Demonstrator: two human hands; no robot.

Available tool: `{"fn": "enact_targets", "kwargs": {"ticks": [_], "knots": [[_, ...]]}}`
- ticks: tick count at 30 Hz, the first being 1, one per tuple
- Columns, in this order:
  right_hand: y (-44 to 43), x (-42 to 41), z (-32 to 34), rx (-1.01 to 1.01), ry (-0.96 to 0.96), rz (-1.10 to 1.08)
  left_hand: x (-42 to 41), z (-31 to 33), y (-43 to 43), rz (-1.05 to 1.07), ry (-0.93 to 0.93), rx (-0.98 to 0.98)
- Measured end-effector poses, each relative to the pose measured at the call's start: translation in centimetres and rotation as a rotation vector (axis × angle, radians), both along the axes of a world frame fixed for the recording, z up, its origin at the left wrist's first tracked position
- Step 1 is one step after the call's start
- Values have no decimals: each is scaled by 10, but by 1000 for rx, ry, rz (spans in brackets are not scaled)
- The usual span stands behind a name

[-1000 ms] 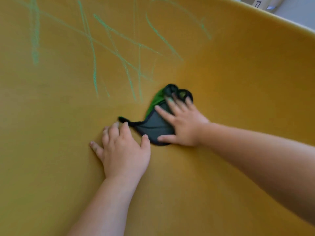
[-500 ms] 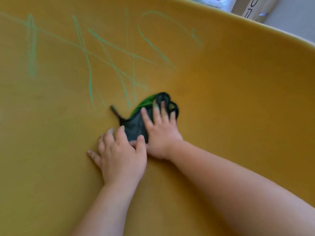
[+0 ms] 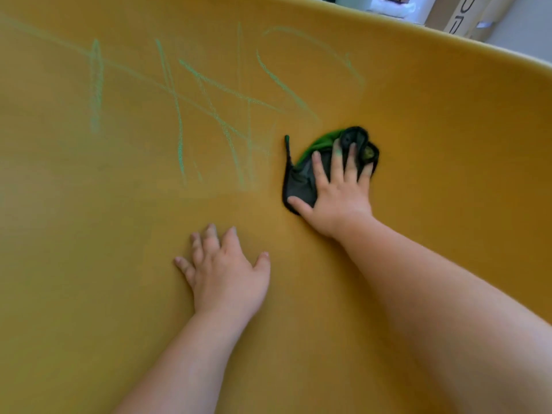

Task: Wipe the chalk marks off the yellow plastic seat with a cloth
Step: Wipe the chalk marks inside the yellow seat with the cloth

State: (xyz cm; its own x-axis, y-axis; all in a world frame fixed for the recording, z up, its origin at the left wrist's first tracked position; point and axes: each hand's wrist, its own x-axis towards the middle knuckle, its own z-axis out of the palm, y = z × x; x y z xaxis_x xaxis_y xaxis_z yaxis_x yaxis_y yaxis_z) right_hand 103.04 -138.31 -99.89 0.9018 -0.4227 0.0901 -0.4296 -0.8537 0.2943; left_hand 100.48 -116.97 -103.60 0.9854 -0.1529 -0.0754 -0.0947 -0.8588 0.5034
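Right hand (image 3: 339, 191), grip spread flat, presses mid-cloth (image 3: 298, 183), which is likely soft and bunch-prone; chalk (image 3: 180, 138) lies at its nine o'clock.

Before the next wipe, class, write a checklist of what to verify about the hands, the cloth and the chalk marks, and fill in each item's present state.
1. Right hand pressing flat on the cloth: ok.
2. Cloth lying against the yellow seat: ok.
3. Left hand apart from the cloth, resting on the seat: ok.
4. Cloth over the chalk marks: not ok; they lie to its left.
5. Cloth damp enough: cannot tell.
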Motion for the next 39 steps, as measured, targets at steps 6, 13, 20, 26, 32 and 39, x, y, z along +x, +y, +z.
{"fn": "enact_targets", "kwargs": {"ticks": [6,13,20,26,32,39], "knots": [[77,-15,-35,201,221,420,33,21,34,-37,-162,78],[-77,8,86,-464,-5,33,62,-1,87,-272,-205,464],[-43,60,59,-217,-206,54,64,-6,87,-304,-201,464],[85,23,-37,149,183,621,66,-8,84,-320,-180,516],[-24,66,32,-181,-117,299,65,-9,87,-331,-186,502],[2,85,22,-57,-347,54,65,-8,87,-284,-193,416]]}}
